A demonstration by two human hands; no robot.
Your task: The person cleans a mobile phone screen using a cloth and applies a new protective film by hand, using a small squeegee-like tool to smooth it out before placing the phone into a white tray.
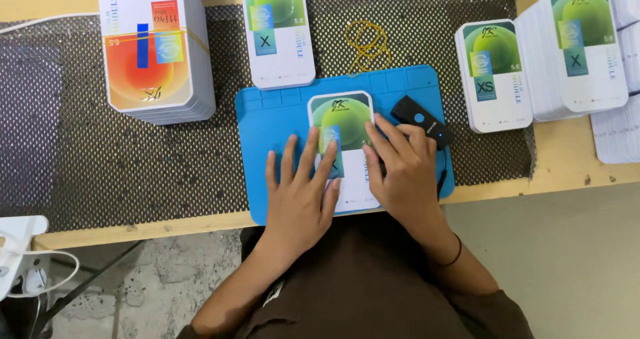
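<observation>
I saw both hands, left (301, 194) and right (400, 172), pressed flat, fingers spread, on the white green-printed flat box (341, 122) on the blue silicone mat (267, 122), the black handheld scanner (421, 120) untouched beside.

Bright, even light; perhaps slight edge distortion.

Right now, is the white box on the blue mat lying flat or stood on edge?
Flat. The white box lies face up on the blue mat, its green label showing, with the left hand and right hand pressed on top.
</observation>
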